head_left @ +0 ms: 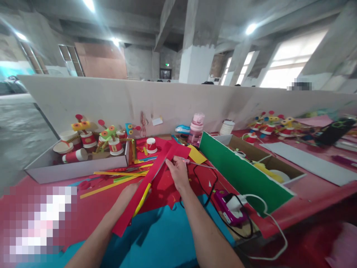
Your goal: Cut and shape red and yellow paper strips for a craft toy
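A long strip of red paper (131,212) runs diagonally in front of me, joined or overlapping with more red paper (181,152) at its far end. My left hand (131,192) is partly hidden behind the strip and closed around scissors with yellow handles (143,199). Their blades point away from me, along the paper's edge. My right hand (178,172) pinches the red paper near the blade tips, thumb and fingers together. Beneath my arms lies a blue sheet (158,238). Yellow paper strips (111,186) lie left of the scissors.
At left, a white box (78,169) holds paper-cup figures. A red-and-white cup (151,146) and pink bottle (196,128) stand behind. Right are a green-sided box (237,171) and a purple power strip (230,208) with trailing cables. A white partition (167,100) closes the back.
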Action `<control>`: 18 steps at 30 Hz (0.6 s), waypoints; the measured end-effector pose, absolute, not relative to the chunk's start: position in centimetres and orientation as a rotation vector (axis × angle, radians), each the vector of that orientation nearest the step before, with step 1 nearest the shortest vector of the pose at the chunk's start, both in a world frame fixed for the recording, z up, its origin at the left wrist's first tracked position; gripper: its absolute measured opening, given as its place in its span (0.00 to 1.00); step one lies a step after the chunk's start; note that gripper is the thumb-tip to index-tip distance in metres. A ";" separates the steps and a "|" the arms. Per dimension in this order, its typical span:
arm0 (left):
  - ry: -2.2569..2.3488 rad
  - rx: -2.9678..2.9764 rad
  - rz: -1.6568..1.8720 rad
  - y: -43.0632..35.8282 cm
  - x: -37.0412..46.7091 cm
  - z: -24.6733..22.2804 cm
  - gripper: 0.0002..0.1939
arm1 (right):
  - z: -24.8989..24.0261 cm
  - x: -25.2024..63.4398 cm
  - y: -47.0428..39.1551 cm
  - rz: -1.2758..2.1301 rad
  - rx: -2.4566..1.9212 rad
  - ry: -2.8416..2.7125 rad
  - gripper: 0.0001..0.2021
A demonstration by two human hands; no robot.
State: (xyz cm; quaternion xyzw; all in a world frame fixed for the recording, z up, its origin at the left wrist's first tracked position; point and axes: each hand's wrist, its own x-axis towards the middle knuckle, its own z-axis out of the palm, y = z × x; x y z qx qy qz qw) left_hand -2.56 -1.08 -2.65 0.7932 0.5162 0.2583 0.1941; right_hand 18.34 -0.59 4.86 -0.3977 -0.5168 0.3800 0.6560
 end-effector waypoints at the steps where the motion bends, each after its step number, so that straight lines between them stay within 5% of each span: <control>1: 1.476 2.242 0.704 -1.2 -2.6 -2.3 0.15 | 4.8 18.2 -0.6 0.866 -0.896 -1.165 0.10; 18: 1.622 2.396 0.652 -1.0 -2.7 -2.4 0.16 | 4.0 17.8 0.1 0.811 -0.956 -1.230 0.10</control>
